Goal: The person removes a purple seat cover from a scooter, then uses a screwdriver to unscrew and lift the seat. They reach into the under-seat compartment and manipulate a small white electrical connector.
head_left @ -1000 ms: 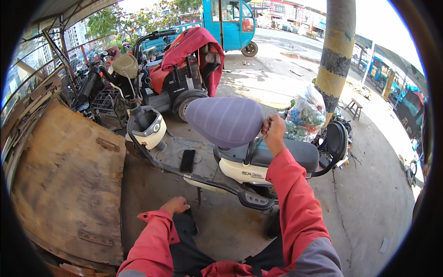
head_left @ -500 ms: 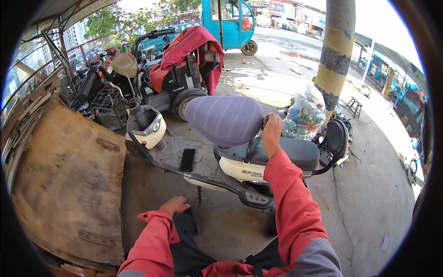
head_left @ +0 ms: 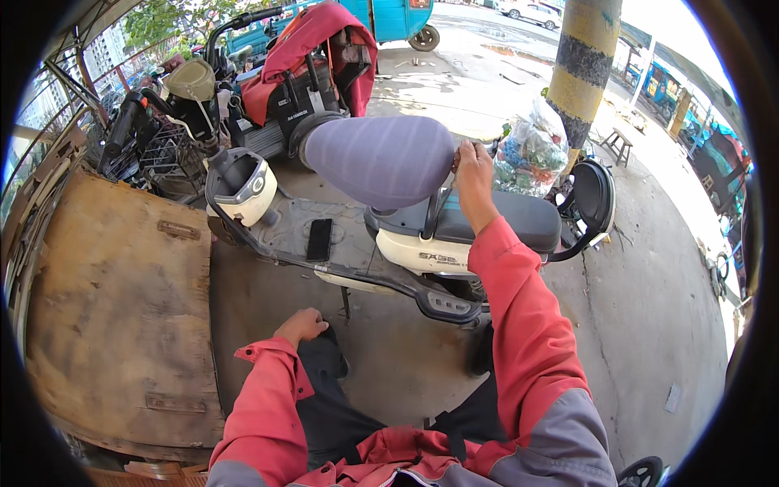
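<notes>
My right hand (head_left: 472, 177) pinches the narrow right-hand edge of a rounded purple-grey, faintly striped padded object (head_left: 375, 158), held over a cream electric scooter (head_left: 426, 258) standing sideways in front of me. Part of the scooter's dark seat (head_left: 511, 219) is hidden behind that object and my arm. My left hand (head_left: 302, 326) rests on my left knee, fingers loosely bent and holding nothing. A black phone (head_left: 319, 240) lies on the scooter's footboard (head_left: 292, 219), forward of my left hand.
A large plywood board (head_left: 114, 300) is at my left. Behind stand a vehicle under a red cover (head_left: 324, 36), scooters (head_left: 162, 122) and a turquoise three-wheeler (head_left: 402, 20). A bag of mixed items (head_left: 531, 154), striped pillar (head_left: 584, 65) and stool (head_left: 619, 148) are right.
The view has tipped downward, so the scooter and padded object appear higher. A white car now shows on the road. My right hand keeps its grip; my left hand stays on the knee.
</notes>
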`<control>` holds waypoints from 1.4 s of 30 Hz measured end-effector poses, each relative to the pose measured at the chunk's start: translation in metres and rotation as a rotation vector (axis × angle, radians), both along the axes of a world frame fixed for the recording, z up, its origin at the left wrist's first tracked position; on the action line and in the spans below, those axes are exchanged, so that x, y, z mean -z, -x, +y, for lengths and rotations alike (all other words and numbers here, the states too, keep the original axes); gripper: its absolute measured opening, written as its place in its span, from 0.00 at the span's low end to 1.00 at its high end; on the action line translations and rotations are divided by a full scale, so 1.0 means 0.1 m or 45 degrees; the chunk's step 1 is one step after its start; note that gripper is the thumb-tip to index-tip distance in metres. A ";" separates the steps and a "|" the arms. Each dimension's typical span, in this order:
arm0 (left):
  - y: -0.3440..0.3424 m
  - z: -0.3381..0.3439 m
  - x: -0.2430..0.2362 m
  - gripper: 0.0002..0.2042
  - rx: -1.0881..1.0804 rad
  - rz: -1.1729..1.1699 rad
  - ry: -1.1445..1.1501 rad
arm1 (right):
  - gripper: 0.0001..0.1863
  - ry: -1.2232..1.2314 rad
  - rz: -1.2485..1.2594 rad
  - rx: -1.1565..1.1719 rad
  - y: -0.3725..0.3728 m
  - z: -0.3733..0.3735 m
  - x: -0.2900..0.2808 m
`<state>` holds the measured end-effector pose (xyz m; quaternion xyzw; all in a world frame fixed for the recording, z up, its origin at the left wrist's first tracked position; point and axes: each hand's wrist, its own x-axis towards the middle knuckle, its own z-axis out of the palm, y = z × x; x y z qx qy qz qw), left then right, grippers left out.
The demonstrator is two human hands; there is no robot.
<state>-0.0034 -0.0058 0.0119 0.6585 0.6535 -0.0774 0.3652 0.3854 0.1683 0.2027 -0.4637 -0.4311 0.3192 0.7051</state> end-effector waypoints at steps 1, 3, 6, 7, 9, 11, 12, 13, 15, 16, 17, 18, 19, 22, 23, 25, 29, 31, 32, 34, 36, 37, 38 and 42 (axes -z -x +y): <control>0.03 0.01 0.03 0.17 0.005 -0.002 -0.024 | 0.16 -0.023 -0.027 0.026 0.00 0.06 0.03; 0.11 -0.01 0.14 0.17 0.008 -0.002 -0.068 | 0.15 -0.034 0.006 0.020 0.05 0.07 0.07; 0.10 0.07 0.12 0.15 0.023 -0.013 -0.071 | 0.13 -0.026 0.201 -0.114 -0.02 0.04 -0.07; 0.10 0.09 0.11 0.15 0.041 -0.020 -0.093 | 0.13 -0.015 0.257 -0.218 -0.07 0.04 -0.08; 0.06 0.09 0.11 0.15 0.020 -0.027 -0.063 | 0.13 0.008 0.367 -0.419 -0.17 0.02 -0.08; 0.06 0.10 0.12 0.15 0.026 -0.022 -0.066 | 0.12 -0.036 0.236 -0.416 -0.17 -0.04 -0.12; 0.06 0.11 0.13 0.15 0.044 -0.018 -0.081 | 0.12 -0.046 0.133 -0.347 -0.13 -0.05 -0.12; 0.05 0.12 0.12 0.15 0.062 -0.013 -0.096 | 0.13 -0.056 0.031 -0.278 -0.08 -0.06 -0.14; 0.02 0.13 0.11 0.15 0.066 -0.010 -0.074 | 0.17 -0.026 -0.085 -0.090 -0.03 0.00 -0.03; 0.02 0.13 0.11 0.15 0.061 -0.009 -0.063 | 0.18 -0.007 -0.170 0.013 0.01 0.00 -0.02; 0.02 0.12 0.11 0.15 0.056 -0.008 -0.063 | 0.19 0.013 -0.255 0.115 0.04 0.00 -0.01; 0.03 0.11 0.10 0.15 0.050 -0.007 -0.063 | 0.21 0.029 -0.252 0.093 0.07 0.00 0.00; 0.04 0.10 0.12 0.15 0.043 -0.009 -0.064 | 0.20 -0.003 -0.272 0.151 0.10 0.01 0.01; 0.07 0.10 0.14 0.15 0.038 -0.014 -0.089 | 0.18 -0.075 -0.248 0.192 0.12 0.08 0.02; 0.06 0.10 0.12 0.15 0.043 -0.010 -0.068 | 0.18 -0.082 -0.184 0.121 0.05 0.10 0.02; 0.05 0.13 0.08 0.15 0.051 0.001 -0.029 | 0.18 -0.057 -0.025 -0.046 -0.03 0.10 -0.01; 0.03 0.15 0.05 0.16 0.045 0.003 -0.034 | 0.16 -0.029 0.127 -0.287 -0.13 0.06 -0.07; 0.01 0.15 0.05 0.16 0.032 -0.008 -0.022 | 0.15 -0.055 0.005 -0.230 -0.12 0.02 -0.07; 0.01 0.15 0.06 0.16 0.030 -0.008 -0.017 | 0.15 -0.063 -0.097 -0.149 -0.05 -0.01 -0.06; 0.01 0.14 0.05 0.16 0.024 -0.009 -0.008 | 0.17 -0.040 -0.453 0.153 0.08 -0.11 -0.06; 0.02 0.13 0.04 0.16 0.011 -0.005 0.003 | 0.17 0.003 -0.418 0.215 0.21 -0.17 -0.12; 0.02 0.13 0.05 0.16 0.010 -0.006 0.011 | 0.17 0.027 -0.402 0.251 0.24 -0.19 -0.15; 0.03 0.13 0.06 0.16 0.011 -0.010 0.003 | 0.16 -0.005 -0.348 0.281 0.27 -0.18 -0.14; 0.04 0.12 0.06 0.16 0.004 -0.024 0.002 | 0.16 -0.094 -0.240 0.231 0.18 -0.03 -0.07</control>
